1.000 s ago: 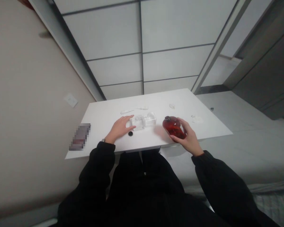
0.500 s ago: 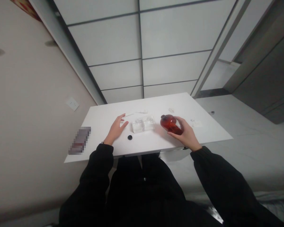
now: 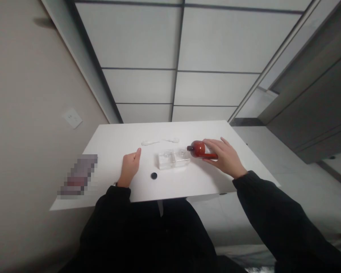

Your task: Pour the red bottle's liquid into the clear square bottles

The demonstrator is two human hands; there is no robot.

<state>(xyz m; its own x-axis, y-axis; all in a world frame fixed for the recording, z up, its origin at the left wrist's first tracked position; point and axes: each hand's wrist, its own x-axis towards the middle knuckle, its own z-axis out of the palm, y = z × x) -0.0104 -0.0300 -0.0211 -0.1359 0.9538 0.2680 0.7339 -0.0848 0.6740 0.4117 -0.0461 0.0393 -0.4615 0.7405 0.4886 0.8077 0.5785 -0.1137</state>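
My right hand (image 3: 226,157) grips a reddish-brown bottle (image 3: 198,149), tipped nearly on its side with its dark neck pointing left. The bottle mouth is at the right end of a clear plastic box (image 3: 174,158) with two compartments; whether they touch I cannot tell. To the left of the box, my left hand (image 3: 130,165) is closed, its fingers curled and the thumb raised, with nothing visible in it. Between that hand and the box lies a round black cap (image 3: 154,176). Behind the box, white cotton swabs (image 3: 151,142) or similar thin sticks lie on the table.
All this is on a white table (image 3: 113,140). A blurred-out flat object (image 3: 78,176) lies near its left edge, beside a wall with a power socket (image 3: 72,118). A panelled white door (image 3: 147,87) stands behind the table.
My left hand has gone from spread fingers to curled ones. My right hand has tilted the bottle further, bringing its neck to the box's right end. The view has shifted.
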